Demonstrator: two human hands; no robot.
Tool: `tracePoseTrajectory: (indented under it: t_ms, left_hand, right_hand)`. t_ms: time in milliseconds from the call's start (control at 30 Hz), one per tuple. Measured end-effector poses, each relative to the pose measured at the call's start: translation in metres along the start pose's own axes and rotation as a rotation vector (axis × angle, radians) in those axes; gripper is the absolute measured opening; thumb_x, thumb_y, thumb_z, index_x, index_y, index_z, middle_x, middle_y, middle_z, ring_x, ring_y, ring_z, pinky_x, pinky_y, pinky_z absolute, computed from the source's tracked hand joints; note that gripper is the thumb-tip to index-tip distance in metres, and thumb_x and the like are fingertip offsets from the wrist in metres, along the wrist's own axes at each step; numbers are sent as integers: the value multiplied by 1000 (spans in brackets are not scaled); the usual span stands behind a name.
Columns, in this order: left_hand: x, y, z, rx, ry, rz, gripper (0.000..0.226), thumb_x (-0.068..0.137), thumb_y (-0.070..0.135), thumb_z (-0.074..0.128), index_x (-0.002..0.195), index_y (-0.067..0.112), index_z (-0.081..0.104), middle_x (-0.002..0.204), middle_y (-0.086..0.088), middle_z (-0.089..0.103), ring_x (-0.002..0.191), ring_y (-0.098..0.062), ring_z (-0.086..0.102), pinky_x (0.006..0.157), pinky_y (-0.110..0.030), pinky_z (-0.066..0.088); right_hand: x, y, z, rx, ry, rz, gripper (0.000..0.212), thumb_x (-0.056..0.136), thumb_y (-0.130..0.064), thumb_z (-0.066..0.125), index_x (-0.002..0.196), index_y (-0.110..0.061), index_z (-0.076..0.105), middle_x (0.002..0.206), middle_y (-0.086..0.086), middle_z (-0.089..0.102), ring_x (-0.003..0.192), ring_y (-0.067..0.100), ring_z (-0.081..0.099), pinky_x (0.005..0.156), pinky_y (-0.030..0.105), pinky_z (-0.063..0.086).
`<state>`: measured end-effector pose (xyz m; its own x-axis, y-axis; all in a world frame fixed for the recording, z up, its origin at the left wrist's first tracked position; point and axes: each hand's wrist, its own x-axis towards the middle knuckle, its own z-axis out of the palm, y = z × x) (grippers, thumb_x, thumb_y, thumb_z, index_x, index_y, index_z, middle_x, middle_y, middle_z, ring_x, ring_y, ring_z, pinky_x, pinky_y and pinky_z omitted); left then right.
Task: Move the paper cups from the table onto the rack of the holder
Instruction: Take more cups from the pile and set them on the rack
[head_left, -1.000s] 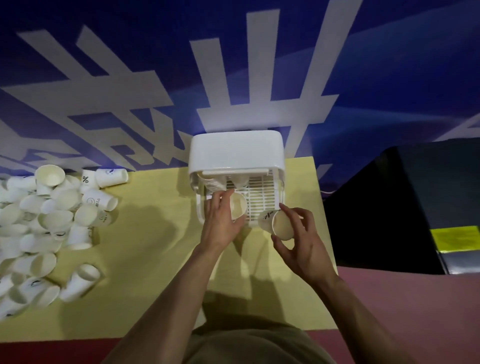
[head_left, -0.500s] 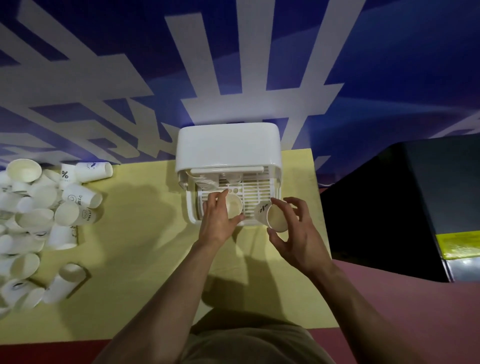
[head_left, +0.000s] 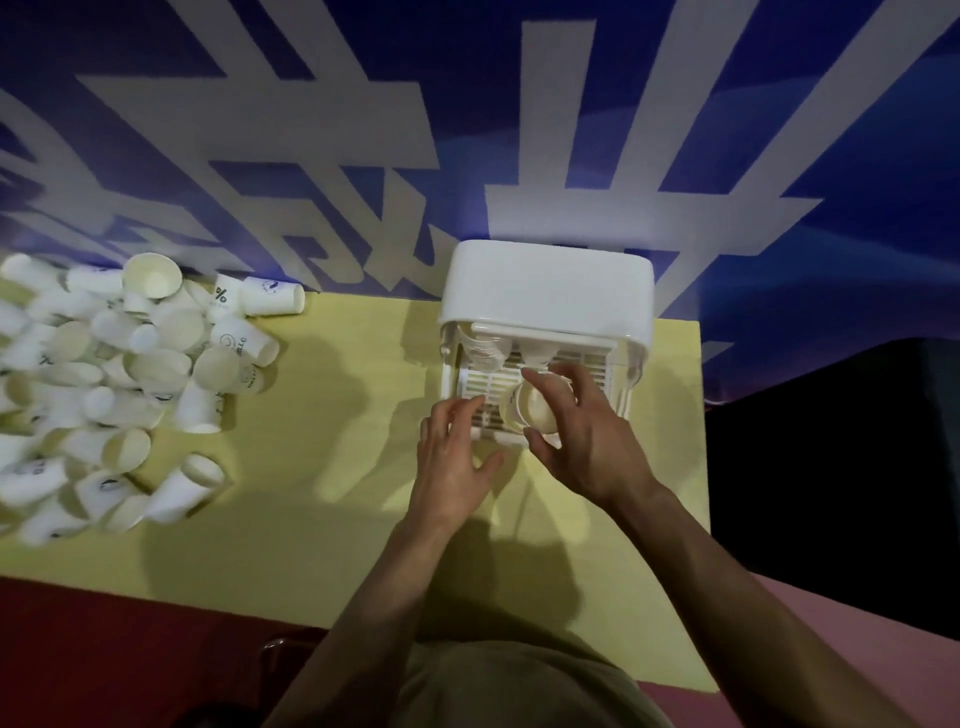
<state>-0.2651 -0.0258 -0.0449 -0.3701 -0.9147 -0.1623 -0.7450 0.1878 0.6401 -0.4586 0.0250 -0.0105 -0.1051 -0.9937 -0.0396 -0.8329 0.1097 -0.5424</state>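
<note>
Hands reach forward together over the yellow tabletop (head_left: 322, 519) to the white holder (head_left: 545, 291): the right hand (head_left: 582, 431) curls its fingers and thumb around a paper cup (head_left: 530, 410) lying on its side on the slatted rack (head_left: 488, 384), mouth toward the person, while the left hand (head_left: 452, 462), just beside it, is open and empty, fingertips at the rack's front edge. Far off to the left of both hands lies the heap of paper cups (head_left: 104, 384), one printed "%" and another "HELLO"; other prints are too blurred to read.
</note>
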Motion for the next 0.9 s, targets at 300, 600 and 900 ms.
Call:
tracePoseTrajectory:
  t_ms: [300,600,900]
  left_hand:
    - [-40,-25,-37,-41,11,-84,77,88,35,75,151,35,30,142,5,35,134,-16,33,113,-48,38]
    - [-61,-79,-71,-45,21,-139,76,88,35,75,152,30,34,142,2,37,133,-20,35,112,-44,38]
    - [-64,-169,-146,50,159,-298,69,84,25,81,145,16,50,138,-12,44,129,-31,41,110,-45,37]
  right_hand:
    - [21,4,41,-109,-212,92,70,94,-32,72,155,-13,41,150,17,44,125,38,55,91,47,52]
    - [10,-31,41,-218,-104,98,73,90,-35,76,150,-8,45,151,21,44,133,42,43,109,54,42]
    - [21,-144,88,-115,-109,-47,58,95,-32,70,146,-12,52,147,18,48,127,41,48,108,49,43]
